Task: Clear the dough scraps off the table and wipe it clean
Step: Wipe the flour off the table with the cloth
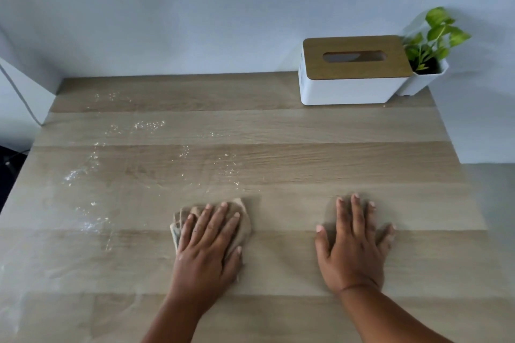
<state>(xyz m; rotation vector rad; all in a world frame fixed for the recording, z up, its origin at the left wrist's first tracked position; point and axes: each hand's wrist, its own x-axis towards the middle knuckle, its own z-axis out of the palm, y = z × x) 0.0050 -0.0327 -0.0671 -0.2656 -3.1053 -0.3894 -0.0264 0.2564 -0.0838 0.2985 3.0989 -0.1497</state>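
Wiping under way: cloth [245, 220] pressed flat by left hand [207, 242], right hand [354, 245] spread on tabletop [306, 147]
Neither grip is closed; residue [80, 172] to the left is judged next to be wiped

— How's the light on my feed?

— Soft and even, fairly bright, cool in tone. I see a broad pale sheen across the left half of the worktop [278, 125], so light seems to fall from the far left. The white specks [80, 172] there glint.

— Shadows?

— Faint ones. A soft dark patch sits under the right hand [355, 248], a thin one by the tissue box [351, 72].

— Sharpness?

— Slightly soft all over, with smeared wood grain. The far worktop edge bows and the sides splay outward: wide-angle distortion. The plant [434, 36] looks a little blurred.
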